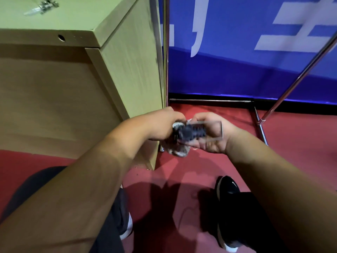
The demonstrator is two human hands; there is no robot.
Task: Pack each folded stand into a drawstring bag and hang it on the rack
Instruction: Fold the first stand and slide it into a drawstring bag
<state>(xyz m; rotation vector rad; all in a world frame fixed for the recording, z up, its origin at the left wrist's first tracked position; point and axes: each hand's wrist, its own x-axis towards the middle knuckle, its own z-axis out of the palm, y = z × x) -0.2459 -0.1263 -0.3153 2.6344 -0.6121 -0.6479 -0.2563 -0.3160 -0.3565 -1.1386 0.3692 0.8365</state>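
A folded stand (200, 133) is held level just off the lower right corner of a wooden desk (54, 88), its long axis running across the frame, away from the desk. The end nearer the desk points into the mouth of a drawstring bag (177, 150); the far end is a clear, flat, square-cornered plastic plate, with a dark ribbed block over its middle. Motion blur hides finer detail. The bag is pale, soft, crumpled cloth that sags below the stand. The right hand (213, 136), on the side away from the desk, has the stand lying across its upturned palm with the fingers curled over the top edge. The left hand (164, 125), right at the desk's corner, is closed round the bag's mouth and the stand's near end. Chrome tubes of a rack (300, 75) rise beyond the desk's right side, before a blue banner (237, 61) with white lettering. Red floor (291, 143) spreads under the desk, where a glossy black shoe (228, 187) stands. A small metal fitting (43, 5) lies on the desk's top
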